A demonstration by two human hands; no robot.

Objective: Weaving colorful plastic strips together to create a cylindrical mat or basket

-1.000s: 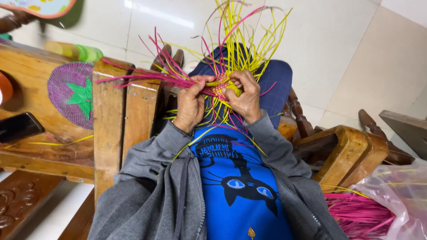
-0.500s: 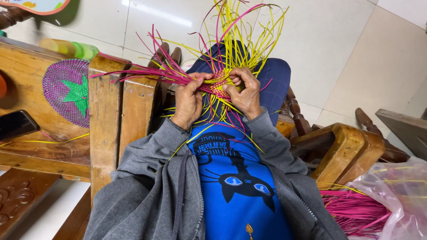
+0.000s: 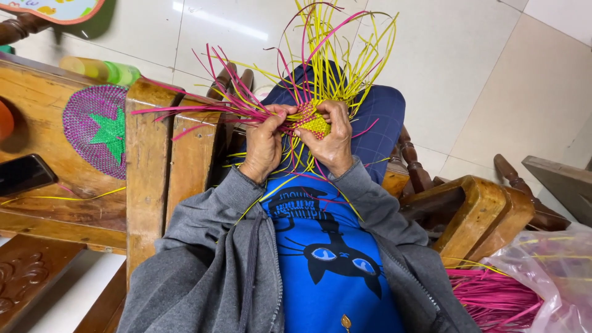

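A small woven piece of pink and yellow strips sits between both hands over my lap. Long loose yellow strips stand up from it and pink strips fan out to the left. My left hand pinches the pink side of the weave. On the yellow side, my right hand grips it with the thumb pressed on the woven patch. I wear a grey jacket over a blue shirt with a cat print.
A wooden armrest runs on my left, beside a wooden table holding a purple woven mat with a green star and a dark phone. On my right is another wooden armrest and a plastic bag of pink strips.
Both hands have shifted slightly on the weave, with the fingers working the strips. The view has drifted a little; the pink strips still fan left.
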